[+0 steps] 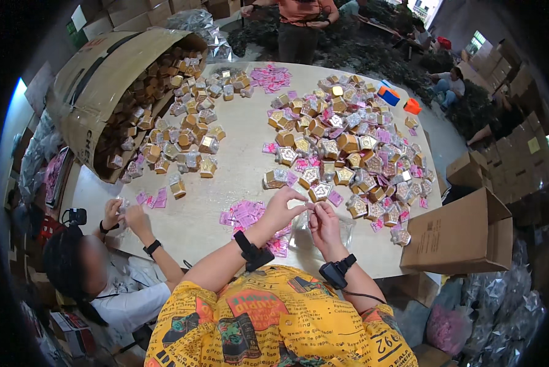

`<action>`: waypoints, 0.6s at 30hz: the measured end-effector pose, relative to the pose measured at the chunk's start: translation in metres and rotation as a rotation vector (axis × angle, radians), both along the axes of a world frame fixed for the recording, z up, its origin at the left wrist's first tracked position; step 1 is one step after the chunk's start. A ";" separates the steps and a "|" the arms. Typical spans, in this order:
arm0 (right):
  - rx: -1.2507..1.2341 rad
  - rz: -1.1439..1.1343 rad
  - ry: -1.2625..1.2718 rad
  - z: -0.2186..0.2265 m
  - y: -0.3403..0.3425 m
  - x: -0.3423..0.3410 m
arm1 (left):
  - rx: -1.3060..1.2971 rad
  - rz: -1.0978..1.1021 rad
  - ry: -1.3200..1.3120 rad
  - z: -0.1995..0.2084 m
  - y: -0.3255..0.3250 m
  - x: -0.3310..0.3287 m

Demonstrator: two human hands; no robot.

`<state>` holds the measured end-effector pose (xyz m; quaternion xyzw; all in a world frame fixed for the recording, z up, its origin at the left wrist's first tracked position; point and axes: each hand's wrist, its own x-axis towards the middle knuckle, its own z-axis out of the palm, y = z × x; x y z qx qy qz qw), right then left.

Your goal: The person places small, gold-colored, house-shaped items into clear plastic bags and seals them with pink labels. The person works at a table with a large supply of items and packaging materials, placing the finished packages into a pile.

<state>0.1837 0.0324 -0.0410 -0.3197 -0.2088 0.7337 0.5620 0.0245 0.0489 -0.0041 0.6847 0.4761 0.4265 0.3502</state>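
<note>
My left hand [282,212] and my right hand [326,227] meet near the table's front edge, thumbs and fingers pinched close together. Whatever lies between the fingertips is too small to make out. Just beyond them is a gold five-sided ornament [320,192] with a pale patterned face; whether it is attached to what I pinch, I cannot tell. Under my hands lies a clear plastic bag [300,237]. Small pink printed cards [244,214] are heaped beside my left forearm, which partly covers them.
Wrapped gold ornaments [348,144] mixed with pink cards fill the table's right side. More spill from a large carton [103,79] at left. An open cardboard box [455,235] stands at right. Orange [413,106] and blue [388,94] tape dispensers sit far right. A co-worker [103,269] works at left.
</note>
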 end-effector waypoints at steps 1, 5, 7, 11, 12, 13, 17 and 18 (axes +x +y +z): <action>0.008 0.022 0.010 -0.003 0.000 0.001 | 0.032 -0.003 0.093 0.004 0.001 -0.004; -0.062 0.014 -0.107 0.017 -0.005 -0.010 | 0.197 -0.023 0.280 0.016 -0.004 -0.011; -0.044 0.041 -0.122 0.014 -0.004 -0.008 | 0.310 -0.077 0.385 0.016 -0.005 -0.013; -0.034 0.078 -0.198 0.016 -0.005 -0.010 | 0.465 -0.151 0.548 0.018 -0.009 -0.017; -0.033 0.081 -0.222 0.016 -0.005 -0.011 | 0.481 -0.163 0.576 0.019 -0.010 -0.017; -0.042 0.086 -0.219 0.014 -0.004 -0.011 | 0.471 -0.163 0.566 0.020 -0.010 -0.017; -0.057 0.126 -0.233 0.006 0.002 -0.007 | 0.369 -0.173 0.518 0.022 -0.012 -0.018; -0.056 0.142 -0.240 0.005 0.004 -0.006 | 0.327 -0.177 0.505 0.023 -0.012 -0.018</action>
